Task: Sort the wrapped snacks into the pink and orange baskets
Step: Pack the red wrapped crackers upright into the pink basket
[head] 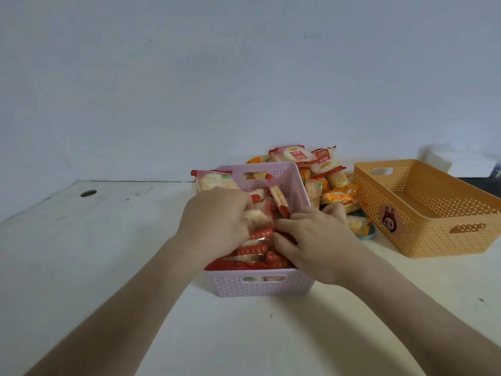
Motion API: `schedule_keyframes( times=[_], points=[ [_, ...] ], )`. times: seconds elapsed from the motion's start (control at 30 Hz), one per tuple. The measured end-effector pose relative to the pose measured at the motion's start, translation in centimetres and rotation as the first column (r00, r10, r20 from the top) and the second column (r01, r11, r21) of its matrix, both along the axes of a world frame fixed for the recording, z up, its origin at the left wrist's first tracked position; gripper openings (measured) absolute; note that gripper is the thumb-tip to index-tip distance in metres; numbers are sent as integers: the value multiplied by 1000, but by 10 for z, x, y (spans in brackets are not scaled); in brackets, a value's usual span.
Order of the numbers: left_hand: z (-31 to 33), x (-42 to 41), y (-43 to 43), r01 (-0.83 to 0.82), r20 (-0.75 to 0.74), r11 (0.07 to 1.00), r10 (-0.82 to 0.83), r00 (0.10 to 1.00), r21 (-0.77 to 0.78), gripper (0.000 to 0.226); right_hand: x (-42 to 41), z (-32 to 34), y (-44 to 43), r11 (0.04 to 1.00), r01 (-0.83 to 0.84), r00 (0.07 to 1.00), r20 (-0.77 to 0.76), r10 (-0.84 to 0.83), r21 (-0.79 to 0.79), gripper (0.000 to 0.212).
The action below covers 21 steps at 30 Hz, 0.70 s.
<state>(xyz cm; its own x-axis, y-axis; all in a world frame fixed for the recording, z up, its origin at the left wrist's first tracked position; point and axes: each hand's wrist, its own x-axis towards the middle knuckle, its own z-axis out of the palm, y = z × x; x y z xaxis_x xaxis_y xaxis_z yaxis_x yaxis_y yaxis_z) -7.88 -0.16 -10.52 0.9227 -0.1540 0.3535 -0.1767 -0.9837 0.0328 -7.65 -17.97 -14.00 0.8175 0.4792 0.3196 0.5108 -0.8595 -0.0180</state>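
Head view shows both of your hands pressed down into the pink basket, which sits on the tabletop directly in front of you and is packed with red-wrapped snacks. Your left hand is curled around a pale packet at the left-centre of the basket; your right hand lies half-closed over the red wrappers at the right wall, though whether it grips one you cannot tell from here. Unsorted snacks lie in a pile just beyond the pink basket, up and to your right. The orange basket stands further right, its long axis running away from you, and looks empty. Your right hand is the nearer one to both pile and orange basket.
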Motion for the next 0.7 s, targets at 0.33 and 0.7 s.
schedule_keyframes(
  times=[0.33, 0.7],
  points=[
    [-10, -22, 21, 166, 36, 957, -163, 986, -236, 20, 1, 0, -2, 1000, 5, 1000, -19, -5, -13, 67],
    [-11, -13, 31, 203, -80, 979, -204, 976, -20, 36, -1, 9, 2, 996, -9, 997, -76, 3, -85, 36]
  ],
)
